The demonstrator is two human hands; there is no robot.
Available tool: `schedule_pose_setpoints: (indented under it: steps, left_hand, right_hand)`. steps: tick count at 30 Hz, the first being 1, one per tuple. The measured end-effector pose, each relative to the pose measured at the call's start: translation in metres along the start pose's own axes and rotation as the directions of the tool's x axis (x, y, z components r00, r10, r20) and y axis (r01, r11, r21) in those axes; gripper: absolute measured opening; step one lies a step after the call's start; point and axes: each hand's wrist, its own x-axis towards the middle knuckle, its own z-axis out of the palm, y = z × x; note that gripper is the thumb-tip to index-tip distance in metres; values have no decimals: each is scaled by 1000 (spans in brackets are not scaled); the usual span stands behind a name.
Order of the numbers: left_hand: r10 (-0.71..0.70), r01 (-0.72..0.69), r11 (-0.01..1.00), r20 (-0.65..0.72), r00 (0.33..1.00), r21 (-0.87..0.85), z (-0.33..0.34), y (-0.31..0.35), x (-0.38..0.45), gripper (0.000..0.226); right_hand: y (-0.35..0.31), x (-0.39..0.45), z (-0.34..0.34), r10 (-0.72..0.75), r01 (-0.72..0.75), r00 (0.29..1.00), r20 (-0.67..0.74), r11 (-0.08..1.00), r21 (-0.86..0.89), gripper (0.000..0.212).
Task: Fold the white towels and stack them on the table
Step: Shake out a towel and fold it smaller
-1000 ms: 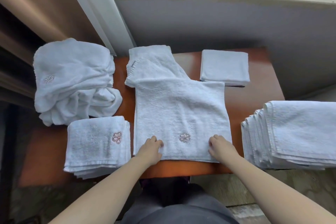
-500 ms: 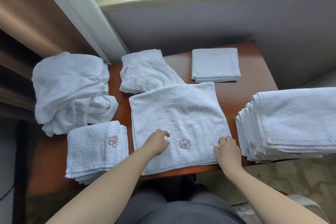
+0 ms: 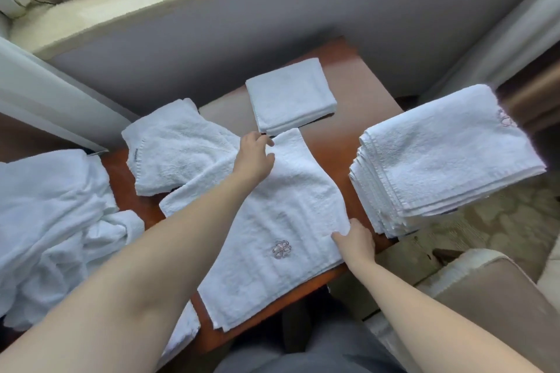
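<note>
So there's a white towel [image 3: 281,221] spread flat across the middle of the wooden table [image 3: 354,142], little pink flower stitched near its lower right. The left hand [image 3: 254,157] is up at the towel's far corner, middle of the frame, thumb and fingers pinching that edge. The right hand [image 3: 356,241] is at the right edge of the same towel, fingers curled onto the cloth, looks like it's gripping the hem. A small folded towel [image 3: 289,95] sits just above the left hand. A half-folded one [image 3: 175,145] lies upper left of centre. Big stack of folded towels [image 3: 439,160] on the right, rumpled pile [image 3: 51,221] on the left.
</note>
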Motion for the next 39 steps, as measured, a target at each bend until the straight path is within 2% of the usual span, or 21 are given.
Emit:
schedule_pose_setpoints:
  steps: [2,5,8,11,13,15,18,22,24,27,30,33,37,39]
  left_hand:
    - [23,-26,999,69,997,31,-3,9,30,34]
    - [4,-28,991,184,983,128,5,19,62,39]
    - [-65,15,976,226,972,216,21,24,74,41]
    - [-101,41,970,247,964,238,34,28,81,32]
    - [-107,74,986,233,966,147,36,29,85,15]
    - [-91,86,996,226,970,32,34,32,89,34]
    - [-65,81,995,232,970,-63,21,45,92,32]
    - [24,-7,997,236,971,-72,-3,64,94,17]
    - [72,-58,996,214,974,-71,-17,76,92,13]
    - [96,-62,986,224,970,-155,-39,94,85,14]
    - [71,10,963,290,954,-269,-58,107,78,9]
    - [8,119,903,293,956,-412,-71,111,70,18]
    - [-125,245,838,266,956,-487,-79,94,59,46]
    - [-166,249,849,213,963,-467,-81,76,51,40]
  right_hand:
    - [0,-1,2,-22,22,1000,-17,1000,8,20]
    - [3,-5,2,-9,12,999,-35,996,86,19]
    - [12,-7,0,12,-10,1000,-6,983,184,19]
    - [21,-8,-6,-16,18,1000,-9,979,205,24]
    - [26,-10,-11,-41,41,999,-4,973,228,26]
    - [30,-15,-16,-57,54,998,6,966,251,21]
    - [34,-27,-25,-85,87,996,-21,952,292,14]
    - [35,-41,-44,-138,148,989,-54,922,357,13]
    - [36,-48,-54,-180,201,979,-95,923,329,12]
    - [36,-59,-72,-277,321,943,-184,903,287,19]
    - [35,-67,-89,-355,420,901,-248,857,299,28]
    - [29,-76,-100,-447,507,860,-248,804,311,35]
    - [19,-89,-100,-613,628,773,-161,708,323,30]
    - [12,-94,-94,-678,660,731,-77,673,333,27]
